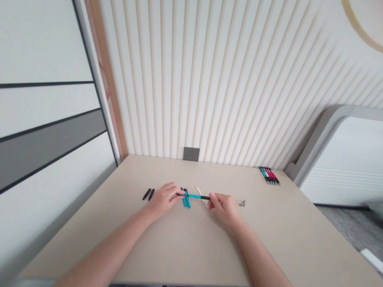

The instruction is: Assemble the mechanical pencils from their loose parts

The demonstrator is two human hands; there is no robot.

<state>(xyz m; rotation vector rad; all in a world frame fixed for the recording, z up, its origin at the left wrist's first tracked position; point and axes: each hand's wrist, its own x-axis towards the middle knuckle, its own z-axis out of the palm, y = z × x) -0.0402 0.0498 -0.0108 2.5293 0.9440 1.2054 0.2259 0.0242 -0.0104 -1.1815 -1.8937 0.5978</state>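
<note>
Two hands at work above the tabletop (166,249). Left hand (163,199) pinched one dark end of a blue-and-black pen (194,196); right hand (225,209) curled closed round the other; pen spanned level between them. Judged partway through: two black pieces (151,194) to the left, blue barrels (187,200), white sticks (198,191) and small metal bits (242,203) lay loose, unjoined. No container made out; parts sat directly on the surface. Farther off, right: a row of pens (270,175), seemingly whole.
</note>
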